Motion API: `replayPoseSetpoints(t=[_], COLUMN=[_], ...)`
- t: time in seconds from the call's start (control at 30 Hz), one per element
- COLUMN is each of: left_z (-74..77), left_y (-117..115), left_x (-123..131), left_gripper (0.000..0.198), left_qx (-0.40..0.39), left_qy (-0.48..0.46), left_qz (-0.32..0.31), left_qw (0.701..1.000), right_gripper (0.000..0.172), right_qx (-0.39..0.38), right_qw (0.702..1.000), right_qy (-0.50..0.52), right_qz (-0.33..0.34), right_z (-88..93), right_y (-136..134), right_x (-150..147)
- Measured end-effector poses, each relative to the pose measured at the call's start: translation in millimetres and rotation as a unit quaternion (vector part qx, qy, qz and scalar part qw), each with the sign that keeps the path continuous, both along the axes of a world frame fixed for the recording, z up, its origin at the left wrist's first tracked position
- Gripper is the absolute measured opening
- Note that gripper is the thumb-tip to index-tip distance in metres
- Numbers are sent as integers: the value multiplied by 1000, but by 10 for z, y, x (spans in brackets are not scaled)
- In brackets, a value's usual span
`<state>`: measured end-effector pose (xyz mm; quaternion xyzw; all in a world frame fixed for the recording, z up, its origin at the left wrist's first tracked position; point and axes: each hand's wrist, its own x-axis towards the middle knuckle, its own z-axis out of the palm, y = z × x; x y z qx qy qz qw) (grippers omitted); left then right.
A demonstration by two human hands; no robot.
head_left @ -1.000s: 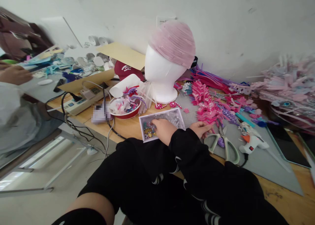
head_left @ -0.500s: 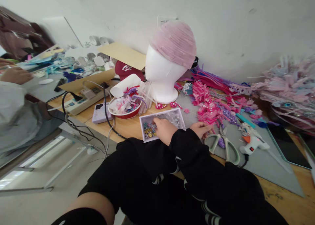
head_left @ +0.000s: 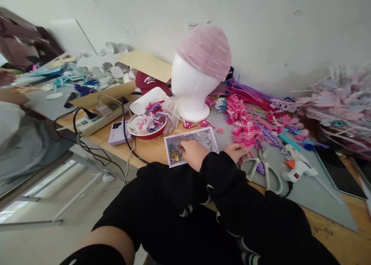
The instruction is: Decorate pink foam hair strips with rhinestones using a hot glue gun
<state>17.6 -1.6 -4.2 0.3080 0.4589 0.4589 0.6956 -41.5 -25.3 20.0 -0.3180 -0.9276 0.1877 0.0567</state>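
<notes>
My forearms cross, the right one over the left. My right hand reaches into a shallow lilac box, its fingers bent down together among small beads in grey-blue and gold. Its fingertips are partly hidden, so what they pinch does not show. Beside the box, my left hand points right with thumb and fingers pressed together near pink fuzzy pieces. Whatever it grips is too small to name. White-handled scissors lie just right of it. Clear crinkled plastic covers the box's far side.
Behind the box stands a white foam head with a pink cap. A red-rimmed bowl of scraps, a phone and a power strip are to the left. A glue gun lies right. Another person's sleeve shows far left.
My hands stay almost in place; the right fingers shift slightly in the beads. The box tilts or slides very slightly. At far left, the other person's hands have moved.
</notes>
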Motion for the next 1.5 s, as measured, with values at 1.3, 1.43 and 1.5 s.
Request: replayPoseSetpoints(t=[1.3,1.43,1.5], left_z=[53,16,-12], left_y=[-5,3,13], left_x=[-25,-25,-21], left_gripper=[17,17,15], left_qx=[-7,0,11], left_qy=[8,3,-7], left_qz=[-3,-5,-7], left_qw=[1000,1000,1000], right_gripper=[26,27,27], right_qx=[11,13,13], right_qw=[997,996,996], right_qy=[-77,-85,-91], right_qz=[16,17,14], right_z=[68,85,94], right_y=[-15,-23,-29], right_x=[-30,-39,-41])
